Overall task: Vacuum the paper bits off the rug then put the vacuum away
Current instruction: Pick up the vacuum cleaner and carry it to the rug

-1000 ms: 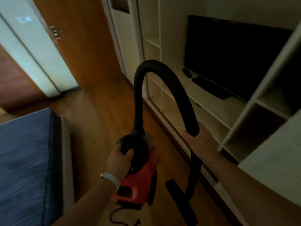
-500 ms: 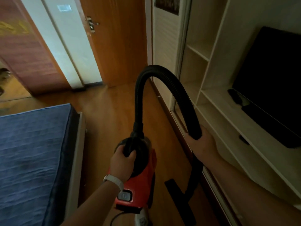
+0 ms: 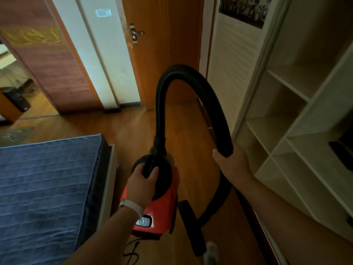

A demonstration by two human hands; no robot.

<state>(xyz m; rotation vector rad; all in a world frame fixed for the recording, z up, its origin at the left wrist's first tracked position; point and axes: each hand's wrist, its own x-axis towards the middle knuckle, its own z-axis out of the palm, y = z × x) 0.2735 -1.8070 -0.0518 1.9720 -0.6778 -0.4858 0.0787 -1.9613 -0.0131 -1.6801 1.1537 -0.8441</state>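
The red vacuum (image 3: 160, 205) is in the middle, low down, over the wood floor (image 3: 131, 129). It sits between the blue bed (image 3: 47, 188) and the pale shelves (image 3: 286, 134).

The left hand (image 3: 142, 185) is curled tight round the black handle on top of the vacuum. It has a white band (image 3: 131, 205) on its wrist.

A long black hose (image 3: 191, 75) comes out of the front of the vacuum. It goes up, bends over like a big arch, and comes down on the right. The right hand (image 3: 232, 162) holds the hose there, with the fingers wrapped round it. Below that hand the hose curves down to a long flat black nozzle (image 3: 191, 224), just beside the red body.

A thin cord (image 3: 131, 252) hangs under the vacuum.

Past the hose there is an orange wood door (image 3: 168, 50) with a metal handle (image 3: 134, 33). Next to it is a white wall strip (image 3: 99, 60).
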